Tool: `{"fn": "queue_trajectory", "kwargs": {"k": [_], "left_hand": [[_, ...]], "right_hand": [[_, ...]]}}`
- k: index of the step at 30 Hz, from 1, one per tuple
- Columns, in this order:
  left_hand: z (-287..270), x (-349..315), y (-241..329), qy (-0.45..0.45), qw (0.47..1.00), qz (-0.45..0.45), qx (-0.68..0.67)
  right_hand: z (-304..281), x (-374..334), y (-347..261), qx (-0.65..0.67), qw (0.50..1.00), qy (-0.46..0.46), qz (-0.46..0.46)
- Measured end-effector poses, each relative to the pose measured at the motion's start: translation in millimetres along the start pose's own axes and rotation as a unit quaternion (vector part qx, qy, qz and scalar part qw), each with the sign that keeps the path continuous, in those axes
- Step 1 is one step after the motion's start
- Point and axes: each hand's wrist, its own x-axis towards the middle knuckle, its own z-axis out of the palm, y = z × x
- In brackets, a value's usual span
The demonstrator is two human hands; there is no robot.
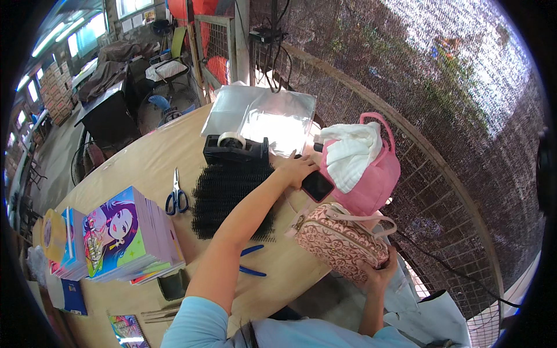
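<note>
A pink patterned handbag [342,240] with pale handles is tilted at the table's right edge. My right hand [380,269] grips its lower right end, fingers partly hidden behind it. My left hand [299,170] reaches across to the far right of the table, its fingers stretched out beside a dark-screened phone [317,186]. A small dark thing by the fingertips is too covered to name. Just beyond the phone stands a pink bag [371,188] with a white cloth [351,156] draped over it. My left forearm passes over a stack of black binding coils [217,194].
A black tape dispenser [235,149] and clear plastic sheets [261,113] lie behind the coils. Scissors [176,194], blue-handled pliers [253,270], stacked colourful notebooks [130,238] and a yellowish tape roll [54,235] are to the left. A mesh fence [441,168] borders the right side.
</note>
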Motion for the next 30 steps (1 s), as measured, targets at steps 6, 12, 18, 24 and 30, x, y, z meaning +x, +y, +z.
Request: {"fn": "queue_trajectory", "kwargs": {"k": [6,12,18,24,30], "left_hand": [[-19,26,1,-0.092,0.994,0.023,0.050],[-7,34,-17,0.018,0.998,0.043,0.032],[-66,0,-37,0.048,0.999,-0.024,0.013],[-137,-106,7,0.045,0.998,-0.045,0.027],[-227,-257,126,0.258,0.965,-0.045,0.013]], "right_hand": [[-9,-10,9,0.021,0.999,0.039,-0.011],[41,5,28,0.013,0.999,0.012,-0.038],[75,45,57,0.002,0.996,-0.017,-0.092],[43,83,101,0.082,0.983,-0.136,-0.094],[24,77,72,-0.165,0.964,-0.047,-0.203]]}}
